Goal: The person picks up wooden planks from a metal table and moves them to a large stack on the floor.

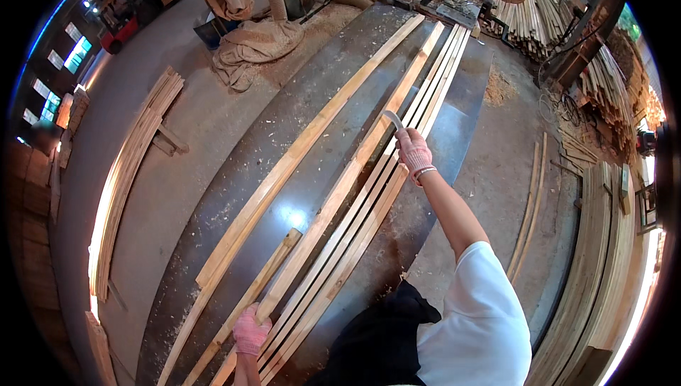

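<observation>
My left hand (252,331), in a pink-and-white knit glove, is closed around the near end of a long squared wood strip (340,191) that runs up the dark metal table. My right hand (413,150), gloved alike, is wrapped around a curved grey tool (392,119), its bent end reaching over the strips; its exact kind does not show. Several narrower pale strips (355,223) lie side by side under and beside my right hand. To the left rest another long strip (312,145) and a shorter, darker piece (266,272).
The dark metal table (248,166) carries scattered shavings. A machine (454,6) with hoses stands at its far end. Left on the floor lies a strip bundle (135,159); lumber stacks (589,265) stand at right. A cloth dust bag (259,45) lies near sawdust. A red forklift (120,31) is far left.
</observation>
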Tool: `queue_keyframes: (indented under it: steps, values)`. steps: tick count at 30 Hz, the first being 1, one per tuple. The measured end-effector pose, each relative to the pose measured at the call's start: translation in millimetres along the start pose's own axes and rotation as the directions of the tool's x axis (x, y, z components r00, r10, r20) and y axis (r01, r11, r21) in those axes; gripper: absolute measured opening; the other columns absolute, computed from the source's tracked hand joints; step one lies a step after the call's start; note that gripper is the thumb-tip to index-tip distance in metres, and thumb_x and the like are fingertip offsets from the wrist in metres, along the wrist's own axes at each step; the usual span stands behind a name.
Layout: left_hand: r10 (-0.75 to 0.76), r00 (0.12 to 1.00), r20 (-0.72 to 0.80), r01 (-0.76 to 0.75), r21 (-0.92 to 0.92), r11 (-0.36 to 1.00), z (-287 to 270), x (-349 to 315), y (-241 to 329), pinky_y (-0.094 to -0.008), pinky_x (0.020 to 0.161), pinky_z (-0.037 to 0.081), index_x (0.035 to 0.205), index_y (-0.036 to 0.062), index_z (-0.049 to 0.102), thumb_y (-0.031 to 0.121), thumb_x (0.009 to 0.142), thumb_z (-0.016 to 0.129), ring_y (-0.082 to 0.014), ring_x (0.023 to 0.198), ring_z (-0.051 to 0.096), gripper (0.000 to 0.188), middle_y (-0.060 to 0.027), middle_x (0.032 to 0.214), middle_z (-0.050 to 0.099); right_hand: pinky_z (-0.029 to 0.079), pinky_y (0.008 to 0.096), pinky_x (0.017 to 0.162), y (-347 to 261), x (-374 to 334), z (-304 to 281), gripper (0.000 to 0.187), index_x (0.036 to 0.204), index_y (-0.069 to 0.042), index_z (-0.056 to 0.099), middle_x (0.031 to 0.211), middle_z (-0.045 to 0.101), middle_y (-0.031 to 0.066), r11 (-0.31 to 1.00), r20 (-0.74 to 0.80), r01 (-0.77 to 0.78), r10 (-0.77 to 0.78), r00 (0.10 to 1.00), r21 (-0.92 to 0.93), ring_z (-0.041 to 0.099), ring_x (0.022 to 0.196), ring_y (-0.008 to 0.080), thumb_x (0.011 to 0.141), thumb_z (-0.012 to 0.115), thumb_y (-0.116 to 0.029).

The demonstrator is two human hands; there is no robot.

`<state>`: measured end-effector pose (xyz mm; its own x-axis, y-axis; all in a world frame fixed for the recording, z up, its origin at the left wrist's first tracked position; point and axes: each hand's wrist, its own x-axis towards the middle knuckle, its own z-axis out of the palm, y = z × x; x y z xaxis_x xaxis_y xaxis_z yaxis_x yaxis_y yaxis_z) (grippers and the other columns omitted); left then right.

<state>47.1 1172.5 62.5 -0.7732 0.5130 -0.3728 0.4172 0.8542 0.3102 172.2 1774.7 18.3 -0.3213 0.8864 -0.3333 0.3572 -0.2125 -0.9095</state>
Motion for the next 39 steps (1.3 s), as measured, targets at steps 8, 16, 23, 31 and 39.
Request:
queue_keyframes:
  steps: [8, 16, 23, 31, 39]
  values:
    - [0.12, 0.969, -0.217, -0.123, -0.001, 0.992, -4, -14, 0, -0.0413, 0.083, 0.054, 0.116, 0.0052, 0.065, 0.022, 0.065, 0.078, -0.0358, 0.094, 0.066, 0.055, -0.018, 0.103, 0.068, 0.051, 0.0374, 0.073, -25, 4, 2, 0.042, 0.109, -0.011, 0.064, 0.083, 0.066, 0.0081, 0.96, 0.013, 0.15, -0.151, 0.988, -0.235, 0.065, 0.078, 0.0232, 0.097, 0.046, -0.047]
    - [0.206, 0.925, -0.32, -0.175, 0.122, 0.977, -20, -30, -1, -0.0433, 0.074, 0.055, 0.109, 0.0058, 0.067, 0.018, 0.062, 0.076, -0.0361, 0.082, 0.067, 0.049, -0.0156, 0.091, 0.069, 0.051, 0.0342, 0.061, -69, -41, -5, 0.044, 0.108, -0.008, 0.062, 0.076, 0.064, 0.0066, 0.966, 0.063, 0.188, -0.18, 0.982, -0.175, 0.062, 0.066, 0.0188, 0.098, 0.045, -0.046]
    - [0.175, 0.938, -0.3, -0.162, 0.066, 0.985, -25, -40, -1, -0.0435, 0.074, 0.055, 0.111, 0.0043, 0.066, 0.019, 0.062, 0.077, -0.0361, 0.083, 0.067, 0.052, -0.0182, 0.093, 0.069, 0.049, 0.0302, 0.052, -91, -74, -6, 0.038, 0.107, -0.007, 0.06, 0.072, 0.059, 0.0026, 0.977, -0.024, 0.214, -0.214, 0.977, -0.007, 0.057, 0.062, 0.0147, 0.098, 0.048, -0.042]
    - [0.282, 0.929, -0.239, -0.296, -0.024, 0.955, -37, -40, 6, -0.0386, 0.083, 0.053, 0.119, -0.0001, 0.064, 0.02, 0.064, 0.08, -0.0357, 0.091, 0.066, 0.06, -0.0213, 0.097, 0.068, 0.045, 0.0244, 0.046, -84, -94, -13, 0.032, 0.102, -0.008, 0.06, 0.071, 0.055, -0.0014, 0.97, 0.323, 0.181, -0.226, 0.919, 0.165, 0.048, 0.052, 0.0092, 0.098, 0.051, -0.038]
    - [0.108, 0.988, 0.112, -0.059, -0.372, 0.926, -51, -27, 7, -0.0352, 0.084, 0.052, 0.121, -0.0051, 0.061, 0.025, 0.065, 0.084, -0.0317, 0.096, 0.068, 0.068, -0.0237, 0.105, 0.068, 0.05, 0.0352, 0.076, -38, -112, -18, 0.038, 0.11, -0.008, 0.062, 0.083, 0.068, 0.0089, 0.931, 0.175, 0.356, -0.337, 0.925, -0.087, 0.066, 0.082, 0.0231, 0.099, 0.048, -0.042]
